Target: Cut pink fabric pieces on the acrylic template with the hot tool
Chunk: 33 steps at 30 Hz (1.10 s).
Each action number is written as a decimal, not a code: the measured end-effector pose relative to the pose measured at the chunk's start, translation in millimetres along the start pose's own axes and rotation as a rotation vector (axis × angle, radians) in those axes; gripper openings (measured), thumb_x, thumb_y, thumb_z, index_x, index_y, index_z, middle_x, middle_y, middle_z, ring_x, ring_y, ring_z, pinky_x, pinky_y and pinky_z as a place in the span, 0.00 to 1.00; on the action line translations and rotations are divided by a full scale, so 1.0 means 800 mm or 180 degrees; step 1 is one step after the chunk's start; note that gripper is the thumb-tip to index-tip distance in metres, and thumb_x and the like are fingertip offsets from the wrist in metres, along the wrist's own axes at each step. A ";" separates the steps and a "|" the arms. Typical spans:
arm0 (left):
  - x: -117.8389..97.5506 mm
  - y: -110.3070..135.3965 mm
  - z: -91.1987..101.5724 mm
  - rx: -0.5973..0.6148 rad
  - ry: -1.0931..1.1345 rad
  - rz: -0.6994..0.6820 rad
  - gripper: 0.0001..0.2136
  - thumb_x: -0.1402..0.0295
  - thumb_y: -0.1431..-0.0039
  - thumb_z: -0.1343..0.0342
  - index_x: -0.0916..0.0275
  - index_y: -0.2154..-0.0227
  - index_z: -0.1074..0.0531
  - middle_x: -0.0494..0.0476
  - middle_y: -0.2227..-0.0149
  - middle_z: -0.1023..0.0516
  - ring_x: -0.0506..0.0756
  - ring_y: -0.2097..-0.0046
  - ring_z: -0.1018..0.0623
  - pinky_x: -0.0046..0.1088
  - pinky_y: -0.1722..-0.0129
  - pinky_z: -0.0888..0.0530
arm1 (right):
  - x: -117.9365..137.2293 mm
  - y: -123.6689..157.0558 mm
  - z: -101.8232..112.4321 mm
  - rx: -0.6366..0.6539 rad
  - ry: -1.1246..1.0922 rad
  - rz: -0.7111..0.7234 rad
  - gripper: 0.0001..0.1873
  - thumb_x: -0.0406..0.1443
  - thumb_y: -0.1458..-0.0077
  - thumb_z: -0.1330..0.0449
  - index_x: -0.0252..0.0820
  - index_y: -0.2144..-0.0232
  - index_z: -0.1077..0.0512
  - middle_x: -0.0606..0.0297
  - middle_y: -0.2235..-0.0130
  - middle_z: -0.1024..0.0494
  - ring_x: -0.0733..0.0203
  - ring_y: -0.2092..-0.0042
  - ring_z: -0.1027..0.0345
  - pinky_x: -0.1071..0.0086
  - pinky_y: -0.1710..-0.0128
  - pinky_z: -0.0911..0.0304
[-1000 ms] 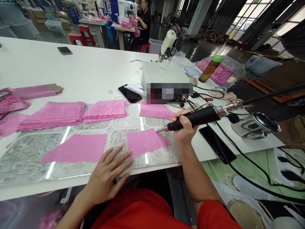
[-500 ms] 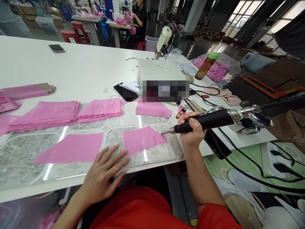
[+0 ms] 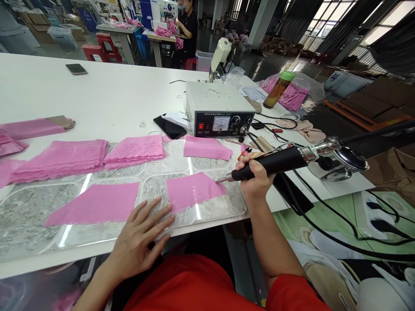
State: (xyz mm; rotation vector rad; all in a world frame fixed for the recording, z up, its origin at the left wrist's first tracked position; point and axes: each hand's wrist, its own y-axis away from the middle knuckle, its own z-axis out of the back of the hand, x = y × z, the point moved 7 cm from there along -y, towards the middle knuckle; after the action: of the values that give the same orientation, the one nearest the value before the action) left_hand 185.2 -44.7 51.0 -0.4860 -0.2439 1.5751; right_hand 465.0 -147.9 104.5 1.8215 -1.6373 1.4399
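My right hand point(image 3: 257, 180) is wrapped round a black handheld ultrasonic welding gun point(image 3: 270, 166) with a pointed metal tip. That tip meets the right end of a pink fabric piece point(image 3: 191, 190) lying flat on the patterned clear mat point(image 3: 236, 203). Fingers spread, my left hand point(image 3: 144, 231) lies flat at the mat's front edge, its fingertips by the fabric's lower left corner. To its left rests a second pink piece point(image 3: 100, 203). Behind are a thick stack of pink pieces point(image 3: 65, 160), a lace-patterned stack point(image 3: 136, 151) and a single pink piece point(image 3: 205, 148).
A control box point(image 3: 220, 99) with a dial stands behind the mat, a black phone point(image 3: 170, 127) beside it. Black cables point(image 3: 324, 203) run along the right. A bottle point(image 3: 279, 90) stands at the back right. A co-worker point(image 3: 188, 32) sits at a sewing machine.
The gun's tip has shifted slightly left along the right end of the pink piece, with my right hand moving along. My left hand stays in place.
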 end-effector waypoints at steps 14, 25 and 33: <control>0.000 0.000 0.000 0.0008 0.0018 -0.0058 0.22 0.72 0.41 0.45 0.55 0.42 0.33 0.54 0.40 0.29 0.64 0.33 0.40 0.47 0.36 0.43 | 0.021 0.002 0.032 -0.0179 -0.0012 0.0015 0.04 0.33 0.61 0.41 0.41 0.77 0.32 0.71 0.75 0.32 0.69 0.77 0.38 0.71 0.78 0.40; -0.002 -0.001 0.002 -0.0026 0.0010 -0.0105 0.21 0.72 0.41 0.45 0.58 0.44 0.31 0.56 0.41 0.28 0.65 0.34 0.40 0.48 0.36 0.43 | 0.017 0.003 0.028 -0.0152 -0.0044 0.0004 0.04 0.33 0.61 0.41 0.41 0.77 0.31 0.71 0.75 0.32 0.68 0.77 0.37 0.71 0.78 0.40; -0.005 0.000 0.004 -0.0042 0.0036 -0.0044 0.19 0.71 0.40 0.45 0.58 0.45 0.30 0.56 0.42 0.27 0.64 0.34 0.40 0.47 0.36 0.44 | 0.020 0.003 0.027 -0.0168 0.0154 0.0032 0.05 0.34 0.62 0.41 0.40 0.78 0.34 0.71 0.77 0.33 0.69 0.78 0.38 0.72 0.78 0.41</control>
State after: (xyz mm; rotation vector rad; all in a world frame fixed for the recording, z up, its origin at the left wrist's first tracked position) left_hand 183.6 -48.4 54.1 -0.5024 -0.2488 1.5577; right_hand 470.6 -174.2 106.5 1.7389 -1.6475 1.4198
